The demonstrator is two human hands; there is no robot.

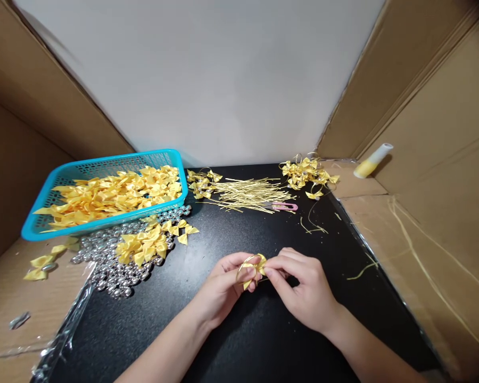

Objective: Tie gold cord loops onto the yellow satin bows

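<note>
Near the front middle of the black tabletop, my left hand [227,282] is closed round a yellow ribbon bow [260,264]. A gold wire loop [239,270] curves out from the bow over my left fingers. My right hand [303,282] is closed in a pinch, thumb and forefinger at the bow's right edge. The fingertips hide exactly what they pinch there. Ahead of the hands lies a heap of straight gold wire pieces [249,192], with pink-handled snips [285,206] at its right end.
A blue basket [35,230] of yellow bows stands back left. Silver beads [112,268] and loose bows [146,244] lie before it. Wired bows are piled at the right [303,173] and beside the basket [201,186]. A white-and-yellow tube [373,160] stands near the right cardboard wall [443,122].
</note>
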